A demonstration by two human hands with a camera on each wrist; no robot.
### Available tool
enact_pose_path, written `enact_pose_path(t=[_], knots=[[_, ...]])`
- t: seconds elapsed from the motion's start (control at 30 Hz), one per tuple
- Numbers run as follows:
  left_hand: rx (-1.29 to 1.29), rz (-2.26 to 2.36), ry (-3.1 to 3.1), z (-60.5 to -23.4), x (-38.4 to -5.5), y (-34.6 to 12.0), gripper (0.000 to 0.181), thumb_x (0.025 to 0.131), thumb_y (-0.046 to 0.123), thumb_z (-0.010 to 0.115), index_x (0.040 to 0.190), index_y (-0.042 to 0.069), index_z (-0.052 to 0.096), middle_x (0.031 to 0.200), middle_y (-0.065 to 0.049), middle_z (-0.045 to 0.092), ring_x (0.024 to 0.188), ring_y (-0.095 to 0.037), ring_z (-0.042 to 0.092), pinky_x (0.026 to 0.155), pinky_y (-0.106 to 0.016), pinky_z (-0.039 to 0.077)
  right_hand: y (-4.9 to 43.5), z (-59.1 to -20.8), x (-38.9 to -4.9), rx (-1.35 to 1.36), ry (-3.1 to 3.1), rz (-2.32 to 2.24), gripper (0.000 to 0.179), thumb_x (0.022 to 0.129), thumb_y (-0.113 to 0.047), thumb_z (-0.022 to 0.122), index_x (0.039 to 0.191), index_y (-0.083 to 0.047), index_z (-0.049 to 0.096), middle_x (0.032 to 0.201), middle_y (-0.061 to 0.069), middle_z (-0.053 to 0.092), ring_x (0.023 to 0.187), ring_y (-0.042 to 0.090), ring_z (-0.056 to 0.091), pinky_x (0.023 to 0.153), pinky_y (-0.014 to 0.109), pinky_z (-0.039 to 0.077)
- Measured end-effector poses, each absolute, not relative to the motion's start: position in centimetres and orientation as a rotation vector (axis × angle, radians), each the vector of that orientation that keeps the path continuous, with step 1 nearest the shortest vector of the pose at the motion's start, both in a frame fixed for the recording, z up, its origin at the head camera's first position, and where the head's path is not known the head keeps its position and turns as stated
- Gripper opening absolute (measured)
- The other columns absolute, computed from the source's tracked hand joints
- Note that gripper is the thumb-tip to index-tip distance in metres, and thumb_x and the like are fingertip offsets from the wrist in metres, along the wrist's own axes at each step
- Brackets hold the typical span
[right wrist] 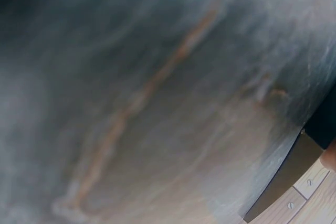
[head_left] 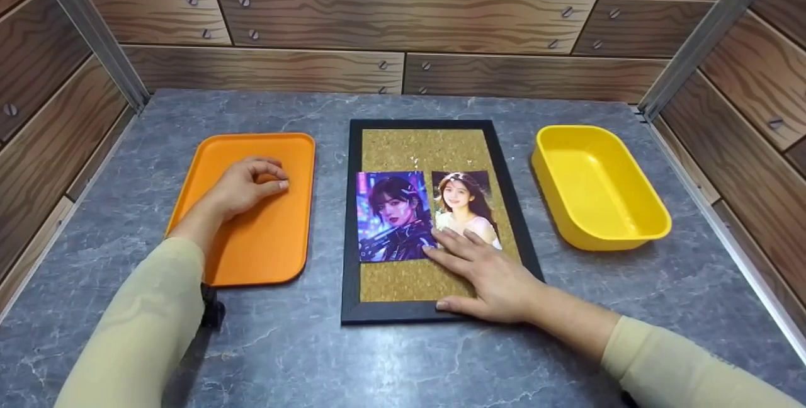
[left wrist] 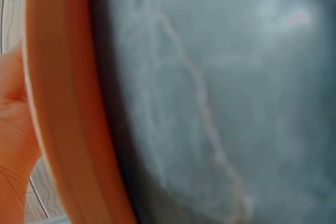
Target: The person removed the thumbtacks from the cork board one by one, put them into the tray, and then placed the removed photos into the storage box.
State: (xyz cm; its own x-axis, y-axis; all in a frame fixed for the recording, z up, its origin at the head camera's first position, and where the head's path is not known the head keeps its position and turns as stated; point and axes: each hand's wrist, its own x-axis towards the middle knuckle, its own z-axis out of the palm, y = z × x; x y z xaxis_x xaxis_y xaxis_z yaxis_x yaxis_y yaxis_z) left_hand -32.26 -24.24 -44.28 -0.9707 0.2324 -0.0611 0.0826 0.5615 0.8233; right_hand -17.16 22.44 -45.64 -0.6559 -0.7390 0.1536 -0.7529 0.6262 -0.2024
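Note:
My left hand [head_left: 249, 186] is over the orange tray [head_left: 264, 244], fingers bent and thumb close to the index fingertip. Whether something tiny sits between them cannot be made out. In the left wrist view, the tray's rim [left wrist: 65, 98] hides most of that hand. My right hand [head_left: 488, 276] lies with spread, straight fingers on the lower part of a portrait photo [head_left: 463, 197] and the black-framed cork board [head_left: 403, 282]. Beside that photo is a purple-blue picture of an armored figure [head_left: 393, 216]. Small shiny specks [head_left: 414, 161] show just above the pictures.
A yellow bin [head_left: 592, 187] stands right of the board on the grey marbled table [head_left: 378, 370]. Wood-patterned panels [head_left: 403, 17] close off the back and sides. Metal posts [head_left: 94, 30] rise at the back corners.

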Motion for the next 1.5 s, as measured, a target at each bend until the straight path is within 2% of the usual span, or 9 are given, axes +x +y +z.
enact_pose_path(t=[0.23,0.47,0.73,1.2,1.37,1.43,1.5], knots=[[0.258,1.349,2.613,-44.09,-32.17,-24.17,0.026,0.103,0.023,0.073,0.118,0.002,0.075,0.154,-0.015,0.05,0.147,-0.036,0.039,0.127,-0.05,0.025,22.5,-45.56,-17.13,1.268,-2.813,0.393,0.086,0.099,-0.071,0.056,0.166,-0.02,0.04,0.172,0.012,0.03,0.158,0.034,0.027,0.127,0.056,0.02],[0.243,1.349,2.601,-44.01,-32.0,-24.15,0.027,0.103,0.025,0.074,0.118,0.003,0.076,0.155,-0.014,0.048,0.148,-0.036,0.037,0.127,-0.05,0.024,22.5,-45.59,-17.2,1.286,-2.782,0.387,0.085,0.099,-0.07,0.058,0.164,-0.017,0.042,0.171,0.013,0.032,0.157,0.035,0.03,0.126,0.058,0.022],[0.25,1.367,2.599,-44.0,-31.98,-24.1,0.027,0.102,0.023,0.075,0.119,0.002,0.076,0.155,-0.014,0.049,0.148,-0.036,0.038,0.128,-0.05,0.024,22.46,-45.55,-17.24,1.279,-2.83,0.388,0.087,0.099,-0.071,0.056,0.166,-0.019,0.039,0.173,0.011,0.027,0.159,0.031,0.025,0.128,0.054,0.017],[0.217,1.389,2.574,-43.83,-32.01,-24.19,0.035,0.102,0.027,0.074,0.128,0.004,0.073,0.156,-0.014,0.047,0.147,-0.035,0.038,0.127,-0.048,0.027,22.35,-45.6,-17.38,1.287,-2.812,0.38,0.086,0.1,-0.071,0.055,0.166,-0.018,0.04,0.173,0.012,0.027,0.159,0.031,0.025,0.128,0.055,0.018],[0.212,1.448,2.528,-43.83,-32.21,-24.22,0.041,0.103,0.023,0.073,0.137,0.003,0.068,0.15,-0.015,0.055,0.137,-0.029,0.048,0.112,-0.032,0.042,22.32,-45.57,-17.36,1.284,-2.818,0.379,0.087,0.099,-0.072,0.055,0.166,-0.018,0.039,0.173,0.011,0.028,0.159,0.031,0.025,0.128,0.055,0.017],[0.209,1.45,2.522,-43.77,-32.31,-24.19,0.042,0.103,0.023,0.073,0.139,0.003,0.066,0.146,-0.015,0.059,0.13,-0.027,0.052,0.103,-0.026,0.044,22.31,-45.52,-17.3,1.279,-2.826,0.379,0.087,0.099,-0.072,0.055,0.166,-0.019,0.039,0.173,0.011,0.027,0.159,0.031,0.025,0.128,0.054,0.017],[0.199,1.436,2.525,-43.58,-32.31,-24.11,0.042,0.103,0.025,0.073,0.14,0.005,0.066,0.144,-0.014,0.06,0.126,-0.025,0.053,0.1,-0.024,0.045,22.34,-45.48,-17.25,1.274,-2.833,0.378,0.087,0.099,-0.072,0.055,0.166,-0.019,0.038,0.173,0.011,0.027,0.159,0.031,0.025,0.128,0.054,0.017]])
